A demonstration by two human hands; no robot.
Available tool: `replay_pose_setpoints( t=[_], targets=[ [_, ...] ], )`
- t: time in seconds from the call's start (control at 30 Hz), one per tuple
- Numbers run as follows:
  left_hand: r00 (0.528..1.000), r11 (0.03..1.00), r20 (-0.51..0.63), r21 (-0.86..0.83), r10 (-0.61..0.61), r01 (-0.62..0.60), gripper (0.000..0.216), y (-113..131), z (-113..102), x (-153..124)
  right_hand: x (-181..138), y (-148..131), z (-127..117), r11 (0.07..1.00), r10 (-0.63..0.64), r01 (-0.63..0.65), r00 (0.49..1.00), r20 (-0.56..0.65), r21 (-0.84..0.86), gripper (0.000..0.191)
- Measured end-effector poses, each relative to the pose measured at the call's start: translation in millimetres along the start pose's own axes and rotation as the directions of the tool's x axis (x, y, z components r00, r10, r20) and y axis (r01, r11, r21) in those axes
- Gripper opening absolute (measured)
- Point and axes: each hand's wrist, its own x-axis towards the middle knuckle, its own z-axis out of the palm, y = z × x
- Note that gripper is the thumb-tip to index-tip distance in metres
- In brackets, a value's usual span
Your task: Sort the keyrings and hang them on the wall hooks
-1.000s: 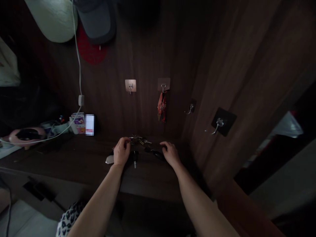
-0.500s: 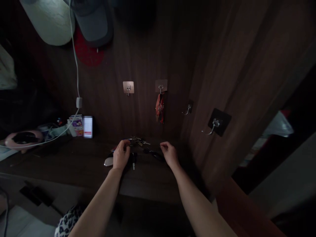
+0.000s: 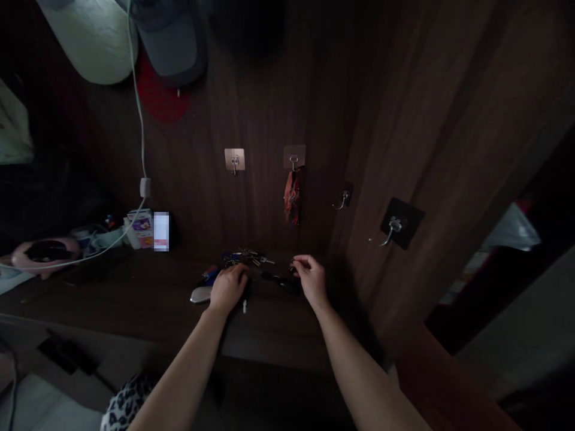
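Note:
Over the dark wooden shelf [image 3: 179,323], my left hand [image 3: 227,287] is palm down with its fingers bent together. Its fingertips and whatever lies under them are hidden. A silver key blade [image 3: 245,306] sticks out below it, and a pale oval object [image 3: 200,294] lies at its left. Behind that hand is a loose bunch of keys [image 3: 247,256]. My right hand [image 3: 311,278] is pinched closed, with a small dark bit at its fingertips, too small to name. A black strap-like item [image 3: 281,281] lies between my hands.
On the back wall are an unoccupied hook [image 3: 234,160] and a hook with a red key pouch [image 3: 291,194]. More hooks [image 3: 345,197] [image 3: 395,224] stick out at the right. A lit phone [image 3: 161,231], small boxes [image 3: 142,224] and a pink ring-shaped object [image 3: 45,254] stand left. Caps [image 3: 168,48] hang above.
My left hand has moved right and slightly down, uncovering blue and red items beside the pale oval object. My right hand stays nearly in place; a small dark bit now shows at its fingertips.

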Motion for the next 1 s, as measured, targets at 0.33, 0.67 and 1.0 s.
replay_pose_setpoints(
  t=[0.33,0.67,1.0],
  targets=[
    [0.994,0.946,0.063,-0.318,0.089,-0.064,0.021,18.3,4.1,-0.6,-16.2,-13.9,23.7,0.972,-0.004,-0.052,0.972,0.235,0.231,0.026],
    [1.0,0.899,-0.026,-0.437,-0.015,0.002,0.018,22.3,7.3,0.2,-22.5,-13.6,35.1,0.973,0.051,-0.111,0.959,0.277,0.204,0.024],
    [0.995,0.864,-0.058,-0.503,-0.077,0.038,0.017,28.7,1.2,1.5,-25.1,-12.9,34.8,0.968,0.078,-0.166,0.912,0.402,0.188,0.024]
  ],
)
